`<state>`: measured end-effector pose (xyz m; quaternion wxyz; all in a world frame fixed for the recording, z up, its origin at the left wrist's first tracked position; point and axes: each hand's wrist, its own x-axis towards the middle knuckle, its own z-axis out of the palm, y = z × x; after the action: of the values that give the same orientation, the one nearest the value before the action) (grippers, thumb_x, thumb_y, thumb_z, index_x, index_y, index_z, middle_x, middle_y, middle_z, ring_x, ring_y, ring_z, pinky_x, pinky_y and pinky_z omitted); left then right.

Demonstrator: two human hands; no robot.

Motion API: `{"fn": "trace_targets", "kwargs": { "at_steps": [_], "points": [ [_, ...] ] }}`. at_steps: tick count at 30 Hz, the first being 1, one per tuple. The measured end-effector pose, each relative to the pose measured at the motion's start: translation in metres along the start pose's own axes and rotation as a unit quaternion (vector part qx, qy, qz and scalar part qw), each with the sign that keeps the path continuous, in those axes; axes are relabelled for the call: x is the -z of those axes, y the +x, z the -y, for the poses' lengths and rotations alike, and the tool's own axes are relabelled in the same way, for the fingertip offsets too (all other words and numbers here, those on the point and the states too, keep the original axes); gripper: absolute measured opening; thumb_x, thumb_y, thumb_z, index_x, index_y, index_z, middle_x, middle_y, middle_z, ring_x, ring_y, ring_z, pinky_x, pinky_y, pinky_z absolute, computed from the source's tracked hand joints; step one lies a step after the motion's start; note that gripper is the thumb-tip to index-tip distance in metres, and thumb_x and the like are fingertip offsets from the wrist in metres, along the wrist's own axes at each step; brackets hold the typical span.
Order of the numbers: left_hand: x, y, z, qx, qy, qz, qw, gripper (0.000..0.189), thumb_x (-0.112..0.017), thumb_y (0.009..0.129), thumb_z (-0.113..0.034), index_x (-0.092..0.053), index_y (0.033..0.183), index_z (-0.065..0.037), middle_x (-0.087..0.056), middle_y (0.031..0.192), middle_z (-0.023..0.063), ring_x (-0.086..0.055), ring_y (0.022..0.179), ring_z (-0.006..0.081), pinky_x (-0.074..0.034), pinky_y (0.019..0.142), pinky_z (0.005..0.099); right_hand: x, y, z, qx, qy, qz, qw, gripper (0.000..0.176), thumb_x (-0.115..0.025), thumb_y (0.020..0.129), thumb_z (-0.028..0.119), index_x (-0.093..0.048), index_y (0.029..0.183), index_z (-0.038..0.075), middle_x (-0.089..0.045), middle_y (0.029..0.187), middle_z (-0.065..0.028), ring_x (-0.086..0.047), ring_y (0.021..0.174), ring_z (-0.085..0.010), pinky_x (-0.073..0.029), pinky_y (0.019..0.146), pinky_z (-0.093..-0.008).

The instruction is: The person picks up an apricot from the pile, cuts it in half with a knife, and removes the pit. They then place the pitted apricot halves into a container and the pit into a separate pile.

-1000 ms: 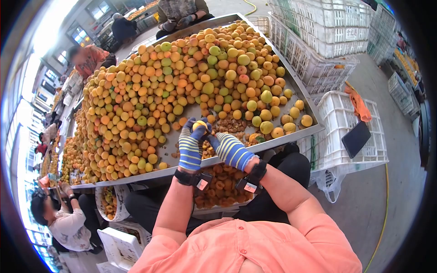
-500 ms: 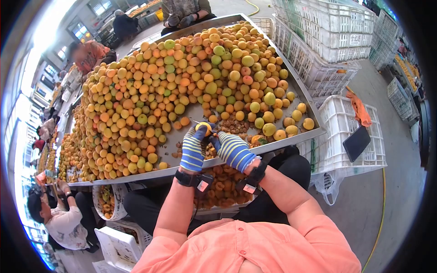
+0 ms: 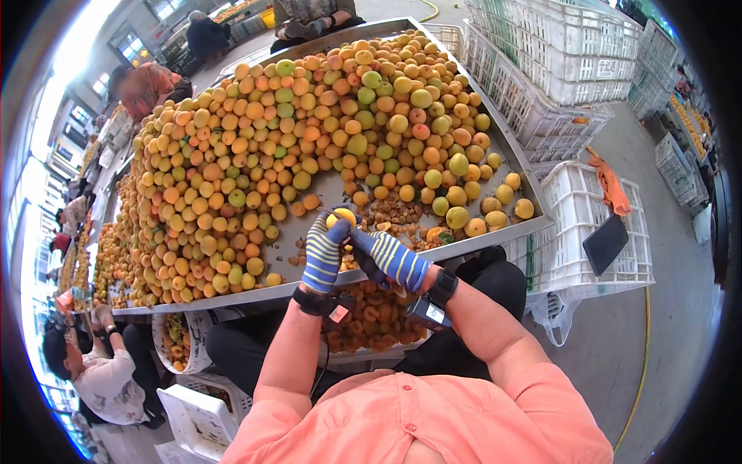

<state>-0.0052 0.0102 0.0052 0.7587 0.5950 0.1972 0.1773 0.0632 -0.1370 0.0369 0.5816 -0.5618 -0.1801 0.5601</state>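
Observation:
My left hand (image 3: 322, 254), in a striped blue and yellow glove with dark fingertips, is closed around a yellow apricot (image 3: 341, 218) just above the metal table's near edge. Right beside it, my right hand (image 3: 389, 255), gloved the same way, has its fingers curled together against the left fingers; what they hold, if anything, is hidden. On the table behind the hands lie brown apricot stones (image 3: 395, 211) and bits of fruit. Below, under the table edge, a container of split apricots (image 3: 372, 315) shows between my forearms.
Whole apricots (image 3: 232, 166) are heaped across the rimmed metal table (image 3: 506, 230). White crates (image 3: 553, 58) stand stacked at right; a nearer crate (image 3: 553, 259) carries a dark tablet (image 3: 605, 244) and an orange cloth (image 3: 610, 185). A white bucket (image 3: 199, 340) stands at lower left. Other people sit around.
The apricot in my left hand has shifted slightly left. My right hand has turned and moved a little left and down, its fingers now lower beside the left hand.

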Motion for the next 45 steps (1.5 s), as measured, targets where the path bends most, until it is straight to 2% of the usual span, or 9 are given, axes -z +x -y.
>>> {"fn": "trace_targets", "kwargs": {
  "at_steps": [1,2,4,9,15,27,35,37,45],
  "points": [
    [0.006,0.005,0.008,-0.026,-0.043,0.018,0.999,0.024,-0.056,0.085,-0.015,-0.057,0.104,0.0,-0.062,0.093,0.0101,-0.059,0.074,0.0159,-0.052,0.064,0.0264,0.002,-0.001,0.0,-0.025,0.03,0.01,0.999,0.029,-0.044,0.095,0.024,-0.06,0.087,0.001,-0.051,0.055,-0.011,-0.052,0.047,-0.0266,-0.039,0.041,-0.0344],
    [0.013,0.008,0.015,-0.052,-0.087,0.036,0.994,0.025,-0.056,0.085,-0.016,-0.057,0.104,0.0,-0.061,0.094,0.0112,-0.059,0.076,0.0171,-0.051,0.065,0.0279,0.006,0.003,-0.007,0.108,-0.134,-0.033,0.985,0.03,-0.045,0.095,0.026,-0.06,0.087,0.001,-0.052,0.055,-0.0126,-0.053,0.049,-0.0292,-0.04,0.044,-0.0364],
    [0.022,0.011,0.008,0.021,-0.194,-0.007,0.981,0.026,-0.056,0.084,-0.015,-0.056,0.104,0.0,-0.06,0.095,0.0126,-0.058,0.078,0.0192,-0.051,0.067,0.0303,0.013,0.018,-0.022,0.355,-0.438,-0.109,0.819,0.033,-0.048,0.094,0.03,-0.061,0.086,0.0,-0.053,0.054,-0.0157,-0.055,0.052,-0.0345,-0.043,0.049,-0.0405],
    [0.03,0.011,-0.005,0.088,-0.292,-0.047,0.951,0.022,-0.056,0.082,-0.01,-0.054,0.101,-0.002,-0.057,0.085,0.0091,-0.058,0.071,0.0204,-0.052,0.068,0.0332,0.027,0.015,-0.007,0.191,-0.267,-0.193,0.925,0.034,-0.059,0.087,0.032,-0.061,0.089,-0.002,-0.061,0.069,-0.02,-0.062,0.066,-0.0344,-0.048,0.061,-0.0394],
    [0.0,0.005,0.019,0.061,-0.184,0.089,0.977,0.038,-0.054,0.081,-0.01,-0.046,0.115,0.003,-0.058,0.1,0.0131,-0.063,0.087,0.024,-0.057,0.078,0.0386,0.019,0.013,0.005,0.27,-0.364,-0.276,0.848,0.042,-0.062,0.083,0.039,-0.057,0.093,-0.002,-0.063,0.075,-0.0201,-0.063,0.071,-0.0356,-0.05,0.063,-0.0404],
    [-0.039,-0.012,0.005,-0.065,-0.095,0.09,0.989,0.049,-0.048,0.079,-0.01,-0.04,0.126,0.003,-0.052,0.116,0.0159,-0.055,0.107,0.0239,-0.048,0.093,0.0348,0.029,-0.009,0.011,0.326,-0.264,-0.209,0.883,0.036,-0.061,0.085,0.034,-0.057,0.096,0.0,-0.064,0.076,-0.0206,-0.063,0.072,-0.0358,-0.049,0.064,-0.0392],
    [-0.048,-0.022,-0.014,0.027,-0.421,0.077,0.903,0.052,-0.051,0.075,-0.012,-0.044,0.123,0.006,-0.049,0.125,0.0219,-0.05,0.117,0.0319,-0.037,0.105,0.0475,0.038,0.013,-0.006,0.319,-0.23,-0.33,0.858,0.028,-0.063,0.084,0.025,-0.058,0.093,-0.001,-0.064,0.077,-0.02,-0.065,0.073,-0.0314,-0.05,0.063,-0.0362],
    [-0.049,-0.022,-0.011,0.014,-0.395,0.074,0.916,0.046,-0.048,0.077,-0.013,-0.048,0.12,0.006,-0.05,0.126,0.0214,-0.049,0.117,0.0307,-0.037,0.104,0.0435,0.031,0.007,-0.009,0.31,-0.359,-0.331,0.816,0.029,-0.061,0.085,0.025,-0.053,0.091,-0.002,-0.063,0.074,-0.0212,-0.063,0.071,-0.037,-0.05,0.061,-0.0418],
    [-0.042,-0.015,0.011,0.12,-0.379,-0.053,0.916,0.031,-0.043,0.085,-0.02,-0.055,0.105,0.0,-0.059,0.109,0.0138,-0.055,0.105,0.0258,-0.044,0.096,0.04,0.017,0.001,-0.012,0.32,-0.297,-0.29,0.852,0.029,-0.064,0.084,0.025,-0.054,0.087,-0.002,-0.062,0.073,-0.0197,-0.061,0.066,-0.0337,-0.048,0.061,-0.0394]
  ]
}}
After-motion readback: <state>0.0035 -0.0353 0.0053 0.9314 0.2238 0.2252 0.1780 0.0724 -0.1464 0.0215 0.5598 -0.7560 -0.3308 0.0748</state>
